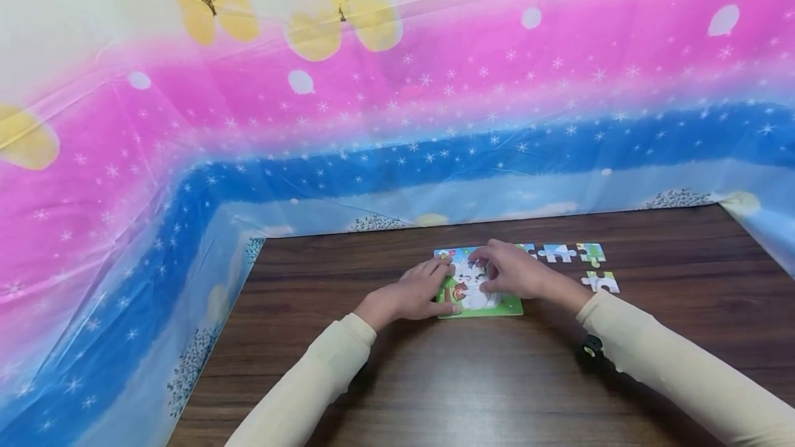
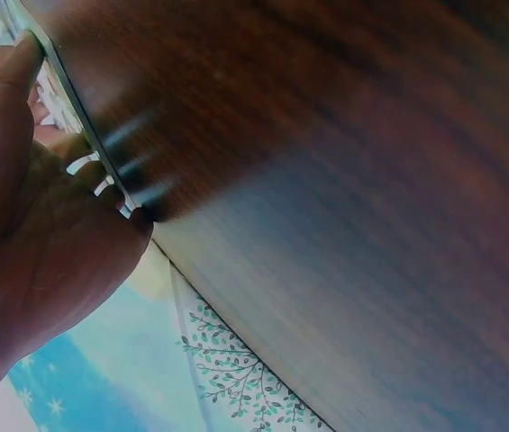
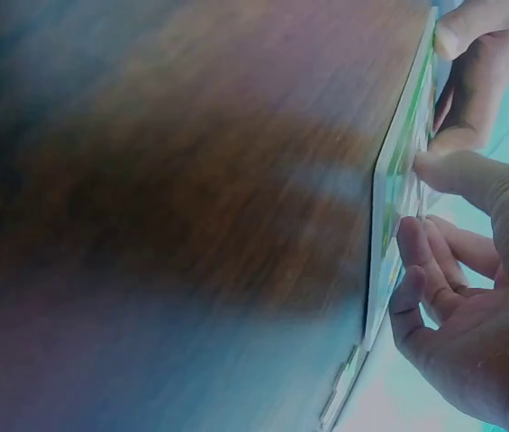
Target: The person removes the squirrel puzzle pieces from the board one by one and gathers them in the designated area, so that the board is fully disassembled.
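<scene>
A jigsaw puzzle board with a white cartoon animal on a green and blue picture lies flat on the table. My left hand rests along its left side, fingers fairly straight over the upper left and thumb on the near left corner. In the left wrist view, that thumb presses the board's edge. Over the picture's right part, my right hand curls down, its thumb and fingertips pinching a puzzle piece at the board's surface. The palm and fingers hide most of that piece.
Loose puzzle pieces lie in a row right of the board, with another piece nearer the right wrist. The brown wooden table meets a patterned pink and blue cloth at its back and left.
</scene>
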`<move>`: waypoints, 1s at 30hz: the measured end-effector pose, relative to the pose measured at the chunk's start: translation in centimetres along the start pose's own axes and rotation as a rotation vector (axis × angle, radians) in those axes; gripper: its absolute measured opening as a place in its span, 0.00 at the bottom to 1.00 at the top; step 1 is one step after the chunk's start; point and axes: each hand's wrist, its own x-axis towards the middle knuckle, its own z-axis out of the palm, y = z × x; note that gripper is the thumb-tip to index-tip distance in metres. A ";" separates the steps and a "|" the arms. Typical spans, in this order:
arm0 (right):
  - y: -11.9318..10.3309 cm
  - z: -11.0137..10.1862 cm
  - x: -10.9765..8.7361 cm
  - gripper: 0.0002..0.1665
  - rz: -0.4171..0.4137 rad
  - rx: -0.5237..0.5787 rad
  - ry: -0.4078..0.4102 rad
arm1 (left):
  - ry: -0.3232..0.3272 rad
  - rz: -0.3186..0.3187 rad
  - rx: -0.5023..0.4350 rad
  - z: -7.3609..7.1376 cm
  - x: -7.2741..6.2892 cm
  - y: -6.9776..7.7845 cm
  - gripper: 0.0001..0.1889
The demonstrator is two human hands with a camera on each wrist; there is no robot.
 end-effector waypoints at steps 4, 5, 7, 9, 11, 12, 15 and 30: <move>0.0 0.0 0.0 0.38 -0.023 -0.031 0.005 | 0.001 -0.001 -0.002 0.1 0.0 -0.1 0.41; 0.0 -0.1 0.0 0.38 -0.023 -0.035 0.004 | 0.001 0.000 -0.001 0.1 0.1 -0.2 0.41; 0.0 -0.1 0.0 0.37 -0.018 -0.040 -0.001 | 0.000 0.002 -0.002 0.2 0.1 -0.2 0.41; 0.2 -0.2 -0.1 0.37 -0.029 -0.042 -0.003 | 0.001 0.009 -0.003 0.2 0.2 -0.2 0.41; 0.4 -0.3 -0.1 0.36 -0.023 -0.038 -0.006 | 0.001 0.014 -0.006 0.3 0.3 -0.2 0.41; 0.5 -0.4 -0.1 0.36 -0.025 -0.034 -0.007 | 0.001 0.017 -0.007 0.2 0.3 -0.1 0.41; 0.8 -0.5 -0.1 0.36 -0.029 -0.026 -0.008 | 0.004 0.024 -0.007 0.2 0.4 -0.1 0.42; 2.3 -2.0 -4.2 0.32 -0.046 -0.107 0.026 | -0.006 0.008 -0.020 0.6 0.2 -0.7 0.43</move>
